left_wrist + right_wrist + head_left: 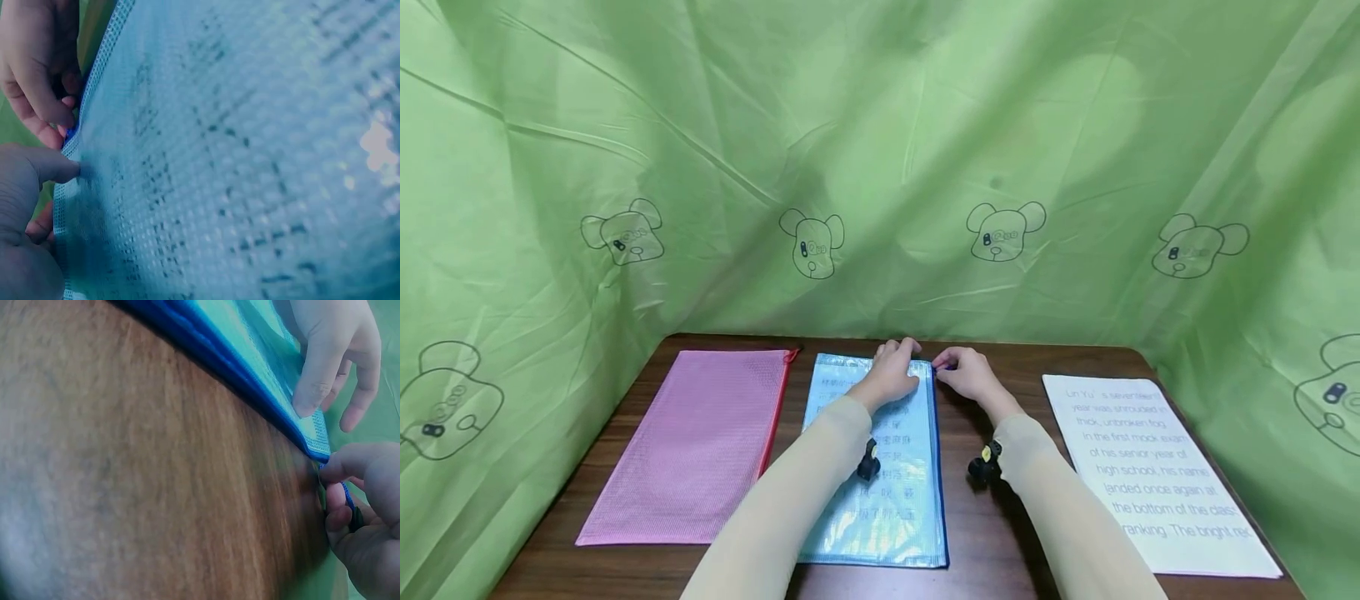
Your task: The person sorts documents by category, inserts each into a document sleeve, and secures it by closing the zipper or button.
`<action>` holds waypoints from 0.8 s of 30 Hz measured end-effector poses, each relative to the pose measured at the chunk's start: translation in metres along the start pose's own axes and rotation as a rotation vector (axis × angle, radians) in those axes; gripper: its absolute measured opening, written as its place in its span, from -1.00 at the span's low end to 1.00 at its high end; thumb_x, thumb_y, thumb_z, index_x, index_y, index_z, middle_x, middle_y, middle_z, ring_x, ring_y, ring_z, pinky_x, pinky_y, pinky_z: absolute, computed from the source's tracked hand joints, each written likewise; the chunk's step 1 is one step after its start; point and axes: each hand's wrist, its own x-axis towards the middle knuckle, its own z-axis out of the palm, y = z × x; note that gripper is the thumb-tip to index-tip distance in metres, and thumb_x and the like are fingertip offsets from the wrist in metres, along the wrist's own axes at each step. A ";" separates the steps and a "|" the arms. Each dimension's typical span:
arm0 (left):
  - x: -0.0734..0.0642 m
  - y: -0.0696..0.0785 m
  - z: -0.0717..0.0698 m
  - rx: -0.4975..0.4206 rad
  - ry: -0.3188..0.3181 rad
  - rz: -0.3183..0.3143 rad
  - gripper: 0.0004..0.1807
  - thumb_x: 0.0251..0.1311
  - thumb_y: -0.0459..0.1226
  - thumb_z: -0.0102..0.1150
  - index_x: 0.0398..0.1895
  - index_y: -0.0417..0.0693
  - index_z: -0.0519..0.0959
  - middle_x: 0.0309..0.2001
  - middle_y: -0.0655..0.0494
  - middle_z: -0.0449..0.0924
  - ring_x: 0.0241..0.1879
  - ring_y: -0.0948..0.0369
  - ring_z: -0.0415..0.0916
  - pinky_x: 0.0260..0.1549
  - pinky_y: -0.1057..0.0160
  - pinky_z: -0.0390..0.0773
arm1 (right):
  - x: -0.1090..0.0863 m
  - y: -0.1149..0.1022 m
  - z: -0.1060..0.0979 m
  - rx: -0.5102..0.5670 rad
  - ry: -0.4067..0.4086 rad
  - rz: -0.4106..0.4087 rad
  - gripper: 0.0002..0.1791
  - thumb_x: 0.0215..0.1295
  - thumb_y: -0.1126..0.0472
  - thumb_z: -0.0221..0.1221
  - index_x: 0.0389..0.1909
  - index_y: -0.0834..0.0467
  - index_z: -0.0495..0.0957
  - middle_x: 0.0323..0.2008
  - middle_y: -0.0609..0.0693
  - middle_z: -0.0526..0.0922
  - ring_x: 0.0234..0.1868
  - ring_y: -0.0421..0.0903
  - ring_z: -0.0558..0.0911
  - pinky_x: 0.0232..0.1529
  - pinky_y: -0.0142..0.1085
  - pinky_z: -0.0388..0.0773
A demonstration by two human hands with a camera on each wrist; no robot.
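A blue mesh zipper pouch (pixel 880 517) lies flat on the table with a printed sheet inside, its characters showing through. My left hand (pixel 889 375) holds the pouch's far edge near the right corner; in the left wrist view the thumb (pixel 59 165) lies on the mesh and fingers reach past the edge. Just off that corner, my right hand (pixel 968 372) pinches the small blue zipper pull, mostly hidden by the fingertips. A bit of blue cord (pixel 347 497) shows by the right fingers. The dark blue zipper (pixel 231 384) runs along the right side.
On the left of the table (pixel 992 533) lies a pink mesh pouch (pixel 692 450) with a red zipper edge. A white sheet (pixel 1150 467) printed with English text lies on the right. Behind hangs a green curtain (pixel 895 150) with bear outlines.
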 end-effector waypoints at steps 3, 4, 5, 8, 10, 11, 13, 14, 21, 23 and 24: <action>0.000 0.000 0.000 -0.047 -0.001 -0.005 -0.42 0.44 -0.29 0.36 0.46 0.03 0.41 0.37 -0.18 0.40 0.42 -0.10 0.35 0.39 -0.08 0.46 | 0.000 0.000 0.001 0.032 0.006 0.011 -0.88 0.41 0.28 0.39 -0.08 0.18 0.76 -0.14 0.06 0.81 -0.02 0.05 0.74 0.13 0.02 0.63; 0.000 0.000 0.001 -0.056 0.001 -0.003 -0.44 0.45 -0.29 0.35 0.45 0.03 0.41 0.36 -0.18 0.41 0.40 -0.10 0.37 0.37 -0.07 0.47 | -0.001 0.000 0.001 0.040 0.008 0.013 -0.87 0.41 0.27 0.39 -0.08 0.18 0.76 -0.15 0.06 0.81 -0.03 0.04 0.74 0.12 0.01 0.63; 0.000 -0.001 0.001 -0.063 0.002 -0.001 -0.46 0.46 -0.30 0.34 0.44 0.03 0.42 0.33 -0.17 0.42 0.37 -0.09 0.40 0.35 -0.07 0.49 | -0.001 0.001 0.002 0.051 0.009 0.018 -0.87 0.42 0.26 0.39 -0.07 0.17 0.76 -0.14 0.06 0.81 -0.03 0.03 0.74 0.11 0.00 0.63; 0.001 -0.004 0.001 -0.075 0.027 0.033 -0.52 0.45 -0.33 0.34 0.37 0.00 0.49 0.25 -0.11 0.50 0.29 -0.06 0.47 0.33 -0.07 0.49 | -0.001 0.003 0.003 0.063 0.016 0.014 -0.85 0.49 0.25 0.32 -0.02 0.17 0.76 -0.07 0.07 0.80 0.02 0.03 0.71 0.15 0.01 0.60; 0.001 -0.005 0.001 -0.083 0.037 0.057 -0.57 0.45 -0.35 0.33 0.33 -0.02 0.52 0.21 -0.06 0.56 0.27 -0.03 0.49 0.37 -0.08 0.46 | -0.001 0.004 0.004 0.067 0.021 0.017 -0.83 0.55 0.23 0.26 0.00 0.15 0.77 -0.01 0.09 0.79 0.08 0.05 0.68 0.20 0.02 0.57; 0.002 -0.006 0.001 -0.087 0.041 0.068 -0.58 0.45 -0.35 0.32 0.32 -0.02 0.54 0.20 -0.04 0.59 0.27 -0.02 0.50 0.39 -0.08 0.44 | -0.001 0.004 0.004 0.070 0.027 0.017 -0.82 0.57 0.22 0.24 0.01 0.16 0.77 0.02 0.10 0.78 0.11 0.06 0.66 0.22 0.04 0.56; 0.003 -0.008 0.001 -0.098 0.049 0.088 -0.61 0.46 -0.36 0.31 0.30 -0.04 0.56 0.20 -0.01 0.63 0.29 -0.02 0.51 0.43 -0.08 0.40 | -0.001 0.004 0.004 0.081 0.040 0.020 -0.81 0.61 0.20 0.22 0.02 0.15 0.76 0.07 0.11 0.77 0.14 0.07 0.64 0.23 0.03 0.54; 0.003 -0.008 0.001 -0.103 0.049 0.091 -0.61 0.47 -0.36 0.31 0.30 -0.03 0.56 0.20 0.00 0.64 0.30 -0.02 0.51 0.44 -0.08 0.39 | -0.001 0.003 0.004 0.096 0.045 0.022 -0.81 0.60 0.19 0.23 0.02 0.16 0.76 0.06 0.12 0.77 0.13 0.08 0.64 0.21 0.02 0.54; 0.003 -0.009 0.000 -0.125 0.056 0.092 -0.62 0.48 -0.35 0.31 0.30 -0.01 0.57 0.20 0.00 0.65 0.28 -0.02 0.51 0.41 -0.09 0.39 | 0.000 -0.002 0.003 0.202 0.020 0.003 -0.80 0.53 0.19 0.34 0.04 0.20 0.70 -0.08 0.11 0.79 -0.06 0.01 0.68 -0.10 -0.22 0.57; 0.002 -0.008 -0.001 -0.129 0.060 0.085 -0.63 0.50 -0.32 0.30 0.30 0.01 0.57 0.20 0.02 0.66 0.27 -0.01 0.51 0.43 -0.11 0.35 | 0.001 -0.001 0.003 0.216 0.015 -0.005 -0.80 0.53 0.20 0.35 0.04 0.19 0.70 -0.10 0.09 0.79 -0.07 -0.02 0.68 -0.11 -0.25 0.56; 0.001 -0.008 -0.002 -0.131 0.063 0.082 -0.64 0.51 -0.31 0.30 0.30 0.02 0.57 0.20 0.02 0.66 0.26 -0.01 0.51 0.43 -0.11 0.33 | 0.001 -0.001 0.003 0.221 0.014 -0.009 -0.81 0.53 0.20 0.35 0.03 0.19 0.70 -0.11 0.08 0.78 -0.08 -0.03 0.68 -0.11 -0.25 0.56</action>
